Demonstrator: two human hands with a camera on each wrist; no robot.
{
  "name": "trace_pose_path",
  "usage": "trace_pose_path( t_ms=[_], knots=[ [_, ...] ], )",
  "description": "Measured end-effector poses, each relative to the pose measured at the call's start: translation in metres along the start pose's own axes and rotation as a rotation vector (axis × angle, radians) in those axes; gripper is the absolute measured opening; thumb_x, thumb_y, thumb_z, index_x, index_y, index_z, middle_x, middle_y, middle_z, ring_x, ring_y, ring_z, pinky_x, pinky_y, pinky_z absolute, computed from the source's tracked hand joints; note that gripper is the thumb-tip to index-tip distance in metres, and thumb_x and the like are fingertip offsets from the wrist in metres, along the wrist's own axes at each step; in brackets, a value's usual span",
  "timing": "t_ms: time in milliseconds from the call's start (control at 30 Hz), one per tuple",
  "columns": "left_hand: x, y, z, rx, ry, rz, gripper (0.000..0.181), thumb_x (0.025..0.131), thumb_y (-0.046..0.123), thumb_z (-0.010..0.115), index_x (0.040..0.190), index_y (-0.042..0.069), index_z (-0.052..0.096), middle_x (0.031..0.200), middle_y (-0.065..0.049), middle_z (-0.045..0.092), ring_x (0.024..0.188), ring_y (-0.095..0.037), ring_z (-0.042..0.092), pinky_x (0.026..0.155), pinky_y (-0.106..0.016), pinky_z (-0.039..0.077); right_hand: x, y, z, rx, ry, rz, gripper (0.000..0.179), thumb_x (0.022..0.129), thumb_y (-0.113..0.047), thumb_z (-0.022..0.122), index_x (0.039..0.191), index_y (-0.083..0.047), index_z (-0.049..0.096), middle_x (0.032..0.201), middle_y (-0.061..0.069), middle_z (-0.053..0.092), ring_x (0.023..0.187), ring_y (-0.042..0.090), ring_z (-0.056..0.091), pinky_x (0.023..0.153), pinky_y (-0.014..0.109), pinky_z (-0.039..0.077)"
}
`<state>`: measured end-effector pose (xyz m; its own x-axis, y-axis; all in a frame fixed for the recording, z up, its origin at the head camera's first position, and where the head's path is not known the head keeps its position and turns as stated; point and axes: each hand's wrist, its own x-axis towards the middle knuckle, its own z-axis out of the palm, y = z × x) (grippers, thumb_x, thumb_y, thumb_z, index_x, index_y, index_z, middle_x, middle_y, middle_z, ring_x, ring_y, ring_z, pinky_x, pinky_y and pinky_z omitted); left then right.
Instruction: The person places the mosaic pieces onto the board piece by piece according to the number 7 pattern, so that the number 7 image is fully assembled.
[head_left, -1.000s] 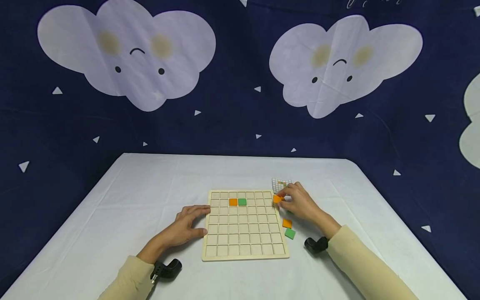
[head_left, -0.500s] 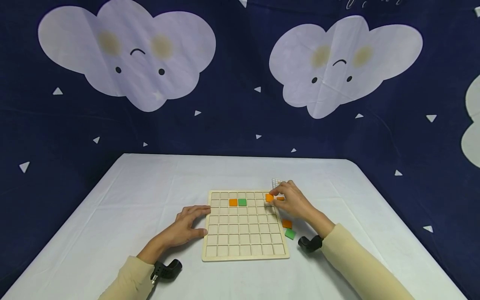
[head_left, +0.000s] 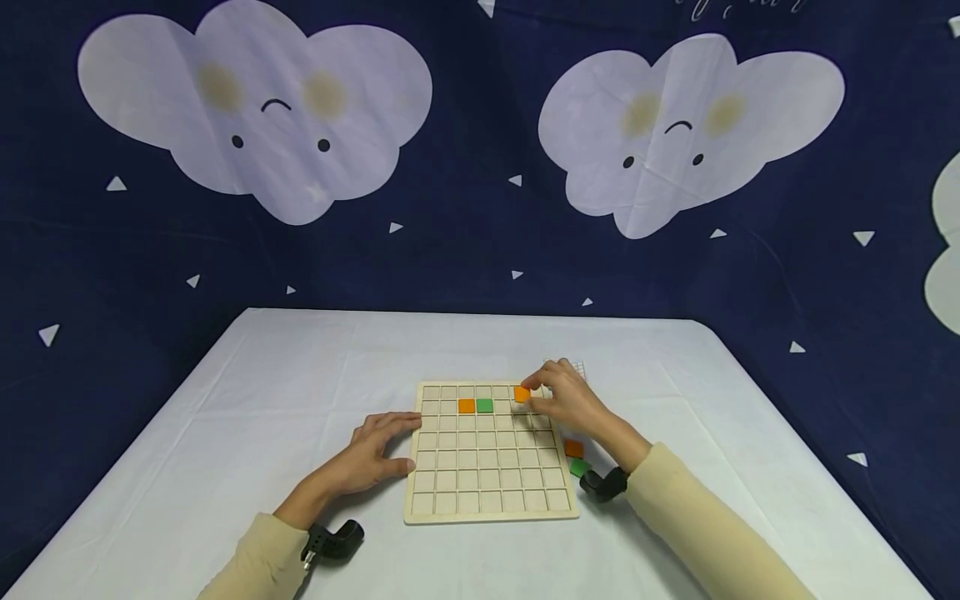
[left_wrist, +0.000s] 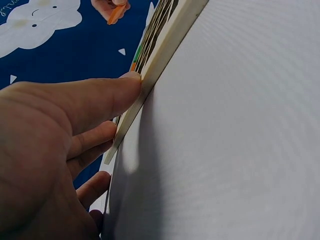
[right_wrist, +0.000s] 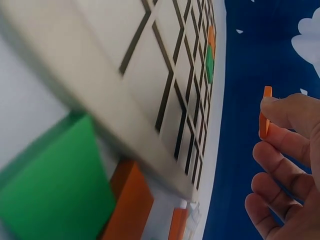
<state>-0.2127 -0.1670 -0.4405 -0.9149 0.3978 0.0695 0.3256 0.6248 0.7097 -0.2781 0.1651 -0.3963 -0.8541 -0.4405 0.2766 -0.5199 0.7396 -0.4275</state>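
Observation:
A wooden grid board [head_left: 491, 517] lies flat on the white-covered table. In its second row from the far edge sit an orange tile [head_left: 467, 406] and, just right of it, a green tile [head_left: 485, 406]. Thumb and fingers of my left hand [head_left: 367, 454] rest spread against the board's left edge; the left wrist view shows the thumb touching that edge. My right hand [head_left: 572, 400] pinches another square orange tile [head_left: 522, 394] between thumb and index finger, held above the board's far right part. In the right wrist view this pinched tile [right_wrist: 265, 112] appears edge-on.
Beside the board's right edge lie a loose orange tile [head_left: 573, 448] and a loose green tile [head_left: 580, 467]; a further orange tile [right_wrist: 177, 225] shows in the right wrist view. Behind my right hand is a partly hidden card with a printed grid [head_left: 578, 368].
My right hand has carried the pinched orange tile leftward, from beside the board's right edge to above its far right squares. The left hand stays where it was.

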Motion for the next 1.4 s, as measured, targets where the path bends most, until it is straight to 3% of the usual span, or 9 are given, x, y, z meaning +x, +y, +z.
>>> trace_pose_path(
  t_ms=[367, 967, 1400],
  knots=[
    [0.001, 0.0, 0.001, 0.012, 0.003, 0.006, 0.06, 0.08, 0.019, 0.071, 0.135, 0.01, 0.05, 0.147, -0.006, 0.041, 0.134, -0.032, 0.027, 0.105, -0.056, 0.016, 0.011, -0.01, 0.008, -0.037, -0.024, 0.017, 0.024, 0.081, -0.021, 0.07, 0.104, -0.013, 0.071, 0.098, 0.0, 0.063, 0.092, 0.017, 0.048, 0.08, 0.036, 0.037],
    [0.0, -0.001, 0.002, -0.002, 0.0, 0.026, 0.059, 0.08, 0.018, 0.071, 0.135, 0.009, 0.05, 0.147, -0.006, 0.041, 0.134, -0.031, 0.027, 0.105, -0.056, 0.015, 0.024, -0.013, 0.022, -0.061, -0.112, 0.04, 0.026, 0.082, -0.021, 0.07, 0.107, -0.011, 0.071, 0.099, 0.001, 0.063, 0.089, 0.015, 0.047, 0.081, 0.032, 0.04],
    [0.0, -0.003, 0.002, 0.001, 0.005, 0.05, 0.06, 0.08, 0.019, 0.071, 0.135, 0.009, 0.05, 0.147, -0.006, 0.041, 0.133, -0.031, 0.028, 0.104, -0.055, 0.014, 0.027, -0.011, 0.029, -0.118, -0.129, 0.055, 0.021, 0.082, -0.024, 0.072, 0.1, -0.013, 0.072, 0.096, 0.0, 0.064, 0.086, 0.015, 0.046, 0.078, 0.032, 0.038]
  ],
)
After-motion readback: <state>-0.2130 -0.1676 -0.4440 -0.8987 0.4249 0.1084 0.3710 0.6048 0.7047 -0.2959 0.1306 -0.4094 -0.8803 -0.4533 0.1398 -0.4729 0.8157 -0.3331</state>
